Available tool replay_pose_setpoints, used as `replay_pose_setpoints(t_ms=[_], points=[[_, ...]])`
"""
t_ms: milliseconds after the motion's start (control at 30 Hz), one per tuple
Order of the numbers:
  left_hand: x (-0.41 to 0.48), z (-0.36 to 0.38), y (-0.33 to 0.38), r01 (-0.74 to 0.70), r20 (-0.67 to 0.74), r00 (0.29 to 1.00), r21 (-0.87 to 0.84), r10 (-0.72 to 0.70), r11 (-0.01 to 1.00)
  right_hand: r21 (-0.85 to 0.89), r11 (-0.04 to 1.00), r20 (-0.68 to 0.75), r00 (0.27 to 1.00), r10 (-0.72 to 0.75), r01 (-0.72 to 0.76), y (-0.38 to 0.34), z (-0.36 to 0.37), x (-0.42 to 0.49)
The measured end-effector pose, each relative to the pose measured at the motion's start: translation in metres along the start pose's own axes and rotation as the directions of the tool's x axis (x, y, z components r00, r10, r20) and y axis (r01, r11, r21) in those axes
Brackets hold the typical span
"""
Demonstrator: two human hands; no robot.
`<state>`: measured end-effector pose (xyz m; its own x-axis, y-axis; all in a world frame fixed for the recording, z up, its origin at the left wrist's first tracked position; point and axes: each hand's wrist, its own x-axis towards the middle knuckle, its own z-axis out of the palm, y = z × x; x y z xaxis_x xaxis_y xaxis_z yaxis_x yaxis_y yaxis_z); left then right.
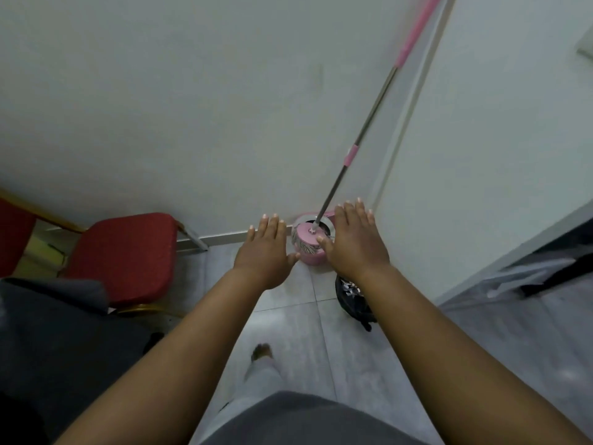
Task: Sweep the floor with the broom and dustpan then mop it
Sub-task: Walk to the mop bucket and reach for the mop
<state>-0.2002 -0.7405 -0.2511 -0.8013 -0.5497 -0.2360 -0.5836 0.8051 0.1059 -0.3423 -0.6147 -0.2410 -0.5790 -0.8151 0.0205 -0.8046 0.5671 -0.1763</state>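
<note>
Two hands reach forward at arm's length, palms down, holding nothing. The left hand has its fingers straight and pressed close together, with the thumb angled out to the right. The right hand has its fingers straight and slightly spread, its thumb pointing left.

The mop stands in the corner where two pale walls meet. Its metal shaft with pink sleeves leans up and to the right, out of the top of the view. Its pink head sits in a round pink bucket on the grey tiled floor. The bucket shows in the gap between the two hands, past the left thumb and partly behind the right hand. The right thumb overlaps the mop head in the view, but I cannot tell whether it touches it. The shaft rises just left of the right index fingertip, with no finger curled round it.

A dark object lies on the floor under the right wrist, near the bucket; what it is cannot be told. A red padded chair with a gold frame stands against the wall to the left. One bare foot shows on the tiles below the arms.
</note>
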Motion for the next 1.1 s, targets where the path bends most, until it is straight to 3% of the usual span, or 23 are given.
replay_pose_setpoints(t_ms=[467, 633, 1100], points=[[0.244, -0.063, -0.036, -0.146, -0.023, 0.989, -0.078, 0.145, 0.986, -0.051, 0.993, 0.042, 0.993, 0.113, -0.110, 0.043, -0.002, 0.194], [0.321, -0.069, -0.045, -0.192, 0.038, 0.980, -0.096, 0.197, 0.977, -0.007, 0.980, 0.037, 0.979, 0.200, -0.200, 0.054, 0.001, 0.250], [0.493, -0.067, 0.019, -0.215, 0.170, 0.955, -0.166, 0.242, 0.962, 0.068, 0.948, 0.098, 0.947, 0.305, -0.312, 0.171, 0.006, 0.400]])
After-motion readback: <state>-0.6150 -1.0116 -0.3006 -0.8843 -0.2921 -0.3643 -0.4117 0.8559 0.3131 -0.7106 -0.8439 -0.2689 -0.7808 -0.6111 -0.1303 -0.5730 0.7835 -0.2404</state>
